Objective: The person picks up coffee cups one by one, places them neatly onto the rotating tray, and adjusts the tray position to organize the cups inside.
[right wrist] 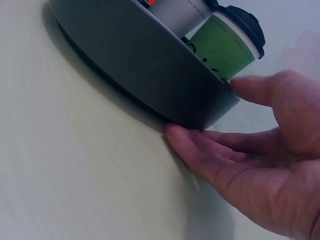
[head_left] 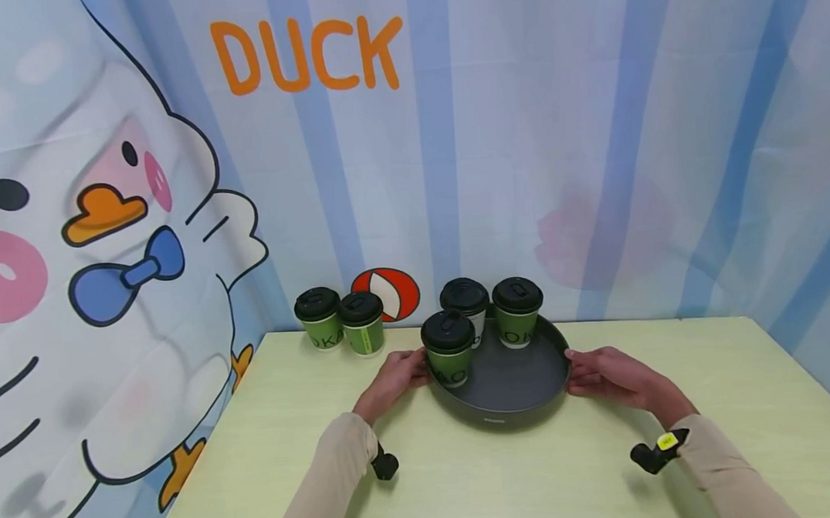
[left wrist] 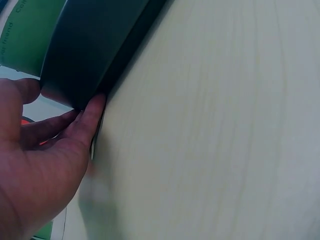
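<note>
as we look down past our two sleeves, we see a round dark pan (head_left: 514, 382) between our hands, its rim taken from both sides. our left hand (head_left: 401, 375) pinches the near-left part of the wall, thumb up by the rim and fingertips tucked at the lower edge. our right hand (head_left: 615, 375) grips the opposite side in the same way, thumb at the rim and fingers below. from these views we cannot tell whether the pan's base is fully clear of the pale table (head_left: 529, 482).

inside the pan stand three cups with black lids, all upright. just inside our left hand's grip is the front green cup (head_left: 450, 358); beyond it, farther from both hands, is a white cup (head_left: 467, 307), partly hidden by the green one. beyond our right hand's grip and a little inward, near the far wall of the pan, is the rear green cup (head_left: 518, 320). the bare part of the pan's floor lies mostly toward our right hand.

outside the hold, beyond our left hand and farther left, two more lidded green cups, the outer cup (head_left: 319, 321) and the inner cup (head_left: 363, 327), stand close together on the table. past everything we grip hangs a blue-striped backdrop (head_left: 514, 131) with orange lettering (head_left: 306, 57).
</note>
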`<action>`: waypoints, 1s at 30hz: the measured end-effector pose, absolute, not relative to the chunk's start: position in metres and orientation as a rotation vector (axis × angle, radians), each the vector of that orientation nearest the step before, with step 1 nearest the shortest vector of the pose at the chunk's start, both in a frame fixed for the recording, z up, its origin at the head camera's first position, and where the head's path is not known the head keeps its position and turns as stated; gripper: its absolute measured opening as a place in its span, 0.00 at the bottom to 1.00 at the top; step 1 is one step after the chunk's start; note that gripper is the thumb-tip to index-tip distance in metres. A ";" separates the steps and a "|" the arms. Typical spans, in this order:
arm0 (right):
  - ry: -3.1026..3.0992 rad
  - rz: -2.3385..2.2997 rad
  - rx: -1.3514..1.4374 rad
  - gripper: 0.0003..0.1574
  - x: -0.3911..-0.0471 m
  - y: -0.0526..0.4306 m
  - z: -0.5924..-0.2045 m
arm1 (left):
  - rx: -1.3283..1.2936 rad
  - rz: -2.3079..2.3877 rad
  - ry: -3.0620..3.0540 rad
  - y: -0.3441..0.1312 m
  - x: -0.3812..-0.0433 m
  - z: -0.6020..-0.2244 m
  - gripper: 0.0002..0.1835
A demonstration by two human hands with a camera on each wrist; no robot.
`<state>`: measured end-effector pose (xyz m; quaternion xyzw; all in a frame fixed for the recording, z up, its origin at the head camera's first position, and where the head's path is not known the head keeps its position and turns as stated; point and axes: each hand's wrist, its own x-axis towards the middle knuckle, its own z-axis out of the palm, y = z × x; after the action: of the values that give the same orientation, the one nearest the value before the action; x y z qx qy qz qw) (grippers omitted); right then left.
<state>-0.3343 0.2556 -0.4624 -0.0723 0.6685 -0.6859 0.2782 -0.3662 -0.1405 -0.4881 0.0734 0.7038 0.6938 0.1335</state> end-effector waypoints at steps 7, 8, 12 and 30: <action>1.884 -1.891 -0.095 0.36 -0.336 0.249 -0.464 | 0.221 2.022 2.032 -0.140 -0.368 -0.491 0.25; 1.873 -1.890 -0.108 0.35 -0.337 0.250 -0.464 | 0.221 2.023 2.027 -0.141 -0.368 -0.491 0.25; 1.801 -1.873 -0.164 0.30 -0.337 0.252 -0.463 | 0.205 2.026 2.015 -0.141 -0.368 -0.490 0.25; 1.828 -1.921 -0.082 0.30 -0.334 0.249 -0.465 | 0.161 2.022 2.008 -0.141 -0.366 -0.487 0.25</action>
<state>-0.3336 0.2490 -0.4651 -0.0300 0.6684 -0.7027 0.2419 -0.3664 -0.1409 -0.4870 0.0558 0.6964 0.7010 0.1431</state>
